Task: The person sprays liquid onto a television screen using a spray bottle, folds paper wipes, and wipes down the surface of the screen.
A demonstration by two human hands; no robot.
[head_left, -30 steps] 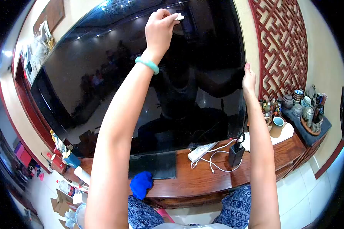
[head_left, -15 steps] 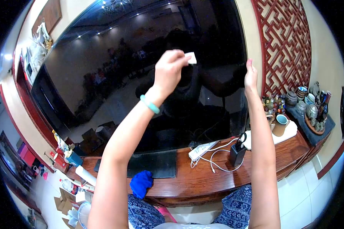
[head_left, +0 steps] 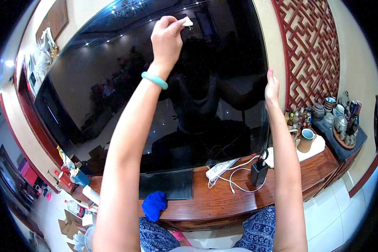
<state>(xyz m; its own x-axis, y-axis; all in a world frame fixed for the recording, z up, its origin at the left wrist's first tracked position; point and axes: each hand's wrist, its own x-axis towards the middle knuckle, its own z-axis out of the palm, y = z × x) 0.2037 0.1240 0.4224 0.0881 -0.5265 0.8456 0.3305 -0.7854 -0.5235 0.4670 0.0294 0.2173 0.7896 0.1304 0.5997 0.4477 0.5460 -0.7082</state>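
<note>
Pinching white wipe (head_left: 188,22), left hand (head_left: 167,38); right hand (head_left: 272,89) at edge of screen (head_left: 210,96).

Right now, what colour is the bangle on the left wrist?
The bangle is pale turquoise green, seen best in the head view.

The television's (head_left: 197,113) top is cut off by the picture's edge. Before its upper part, fingers of the left hand (head_left: 167,40) partly hide a white tissue (head_left: 188,22); at its right edge, the right hand's (head_left: 272,89) fingers are mostly hidden. Beyond that edge, labels on small bottles (head_left: 297,119) are too small to read.
</note>
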